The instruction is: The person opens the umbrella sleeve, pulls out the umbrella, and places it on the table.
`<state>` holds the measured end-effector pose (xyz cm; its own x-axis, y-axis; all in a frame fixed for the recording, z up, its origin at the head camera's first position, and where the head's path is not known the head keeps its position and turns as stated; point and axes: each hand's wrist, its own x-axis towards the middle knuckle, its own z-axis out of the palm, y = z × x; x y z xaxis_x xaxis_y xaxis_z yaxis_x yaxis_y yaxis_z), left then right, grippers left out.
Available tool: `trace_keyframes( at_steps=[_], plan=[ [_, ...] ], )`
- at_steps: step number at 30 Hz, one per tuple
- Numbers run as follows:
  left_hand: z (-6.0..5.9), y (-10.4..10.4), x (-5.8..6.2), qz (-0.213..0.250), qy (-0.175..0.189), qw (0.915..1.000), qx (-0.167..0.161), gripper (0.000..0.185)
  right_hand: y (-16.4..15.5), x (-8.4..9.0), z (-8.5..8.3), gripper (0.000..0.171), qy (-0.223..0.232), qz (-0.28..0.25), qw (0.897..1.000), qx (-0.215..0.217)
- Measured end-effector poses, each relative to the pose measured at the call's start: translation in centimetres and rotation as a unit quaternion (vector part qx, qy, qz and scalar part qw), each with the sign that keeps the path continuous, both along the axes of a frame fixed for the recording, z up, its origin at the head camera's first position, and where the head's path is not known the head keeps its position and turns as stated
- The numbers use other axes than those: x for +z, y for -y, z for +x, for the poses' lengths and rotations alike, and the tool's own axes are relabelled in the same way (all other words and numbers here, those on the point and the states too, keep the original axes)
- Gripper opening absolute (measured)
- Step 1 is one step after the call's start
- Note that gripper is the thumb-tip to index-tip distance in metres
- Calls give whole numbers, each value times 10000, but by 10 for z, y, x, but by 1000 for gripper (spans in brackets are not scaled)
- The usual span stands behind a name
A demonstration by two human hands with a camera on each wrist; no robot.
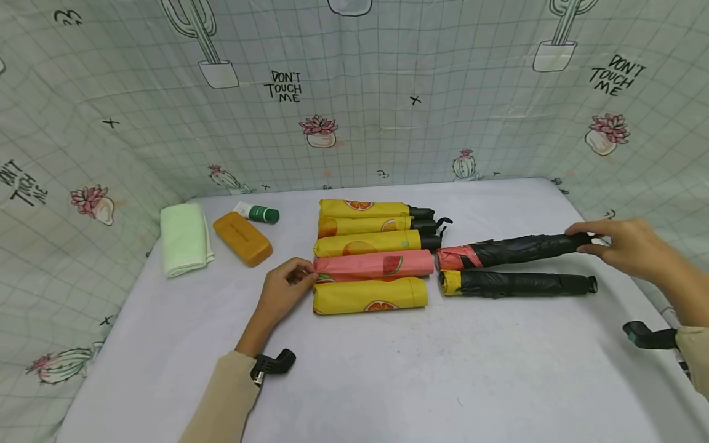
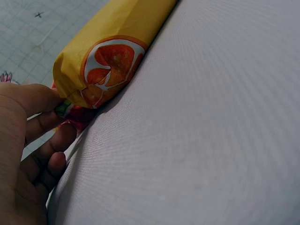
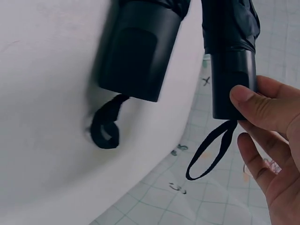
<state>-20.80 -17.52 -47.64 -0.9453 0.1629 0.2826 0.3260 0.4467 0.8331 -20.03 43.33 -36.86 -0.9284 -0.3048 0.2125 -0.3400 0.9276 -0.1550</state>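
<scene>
Here, black umbrella (image 1: 520, 249) handle inside right hand (image 1: 626, 246) grip.

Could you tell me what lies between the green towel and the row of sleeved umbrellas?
In the head view, an orange case and a small green-capped tube lie between the green towel and the sleeved umbrellas.

Table cover (image 1: 388, 369): matt whitish cloth, fine ribbed weave in left wrist view. On it, pink umbrella sleeve (image 1: 376, 264) & yellow orange-print sleeve (image 2: 112, 51) just in front: thin woven fabric w/ slight sheen, printed. Right of pink sleeve, black umbrella (image 1: 520, 249): crinkly matt black canopy fabric; handle (image 3: 233, 82) smooth semi-matt black plastic, woven cord loop (image 3: 211, 150). Far left of pink sleeve: green towel (image 1: 184, 239) soft terry; orange glasses case (image 1: 242, 238) smooth, low gloss. Backdrop (image 1: 388, 92): printed sheet, creased
</scene>
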Motion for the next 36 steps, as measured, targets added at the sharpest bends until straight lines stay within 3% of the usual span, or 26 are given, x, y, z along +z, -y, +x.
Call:
trace_keyframes(
  at_steps=[7,17,22,27,32,36],
  plan=[
    [0,1,-1,-2,-7,10000,2,8,-4,-21,-3,37,168,27,9995,254],
    [2,0,4,193,294,9994,-13,15,-8,-42,-4,39,242,27,9987,446],
    [-3,3,17,632,638,9956,265,21,1,-32,-12,34,241,-34,9988,424],
    [-19,5,27,574,493,9959,498,22,30,-7,-24,29,424,-208,9986,225],
    [-36,-4,23,426,483,9973,354,27,64,6,-30,31,601,-372,9968,380],
    [-38,-10,17,443,696,9962,287,32,89,7,-37,31,733,-539,9935,678]
  ],
)
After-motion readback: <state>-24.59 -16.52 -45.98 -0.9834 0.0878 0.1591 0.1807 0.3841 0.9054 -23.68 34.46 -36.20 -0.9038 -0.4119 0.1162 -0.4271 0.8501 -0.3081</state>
